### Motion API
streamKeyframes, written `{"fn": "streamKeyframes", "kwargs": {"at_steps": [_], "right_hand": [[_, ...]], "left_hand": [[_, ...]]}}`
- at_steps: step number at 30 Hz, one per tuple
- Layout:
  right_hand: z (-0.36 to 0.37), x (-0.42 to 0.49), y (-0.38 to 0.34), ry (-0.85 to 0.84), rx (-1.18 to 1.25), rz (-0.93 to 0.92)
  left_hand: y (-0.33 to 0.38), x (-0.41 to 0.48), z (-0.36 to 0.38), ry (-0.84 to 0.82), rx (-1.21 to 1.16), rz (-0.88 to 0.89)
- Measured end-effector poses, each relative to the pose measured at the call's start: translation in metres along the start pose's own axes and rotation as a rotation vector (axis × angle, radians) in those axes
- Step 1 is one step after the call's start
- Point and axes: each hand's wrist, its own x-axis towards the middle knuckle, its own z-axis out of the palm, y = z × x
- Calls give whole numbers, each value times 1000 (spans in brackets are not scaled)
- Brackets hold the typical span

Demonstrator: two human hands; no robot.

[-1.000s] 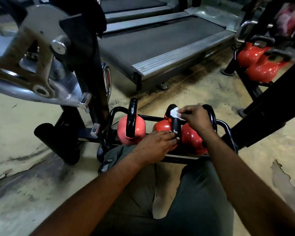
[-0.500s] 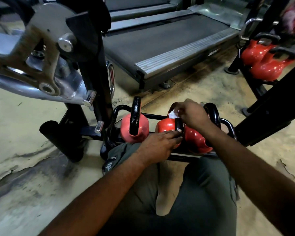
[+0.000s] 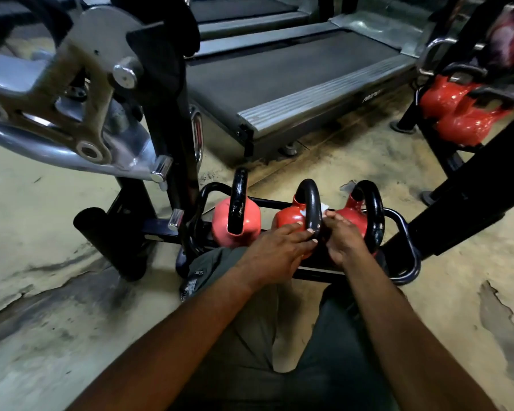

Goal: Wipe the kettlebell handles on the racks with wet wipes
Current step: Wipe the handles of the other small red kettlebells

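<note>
The black steel loop handle of the middle glossy red kettlebell stands edge-on to the person. Its arch runs away from them, so the near leg rises almost straight up from the fingers.

The left hand meets it from the left. Its fingers lie fairly straight and are curled round nothing, with the tips pressed low on that near leg, seemingly steadying the bell. The right hand sits just on the other side of the same leg. Its fingers are bunched and pinch a small white wet wipe, which peeks out above them and touches the handle's right face.

The rest of the loop lies up and forward from the right fingers, over the crown and down the far leg. I judge that the next stroke has to follow that curve, and that the right hand is the one to make it, since it carries the wipe. Another red kettlebell with a black handle stands just right of the right fingers and leaves the knuckles little room. All of them sit in a low black tubular rack on the floor.
</note>
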Motion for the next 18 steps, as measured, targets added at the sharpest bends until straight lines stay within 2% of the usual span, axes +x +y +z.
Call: {"fn": "streamKeyframes", "kwargs": {"at_steps": [3, 6, 8, 11, 13, 18], "right_hand": [[-7, -14, -9, 39, -312, -204], [-2, -17, -26, 74, -920, -570], [8, -18, -41, 98, -1125, -707], [19, -14, -55, 69, -1289, -783], [27, -13, -63, 24, -1563, -850], [74, -16, -74, -234, -2254, -866]], "left_hand": [[1, -6, 0, -26, 3, -22], [2, -6, -1, -55, 18, -31], [1, -5, -1, -77, 9, -45], [0, -5, 0, -77, 11, -28], [0, -5, 1, -80, 16, -26], [1, -3, 0, -103, 22, -21]]}}
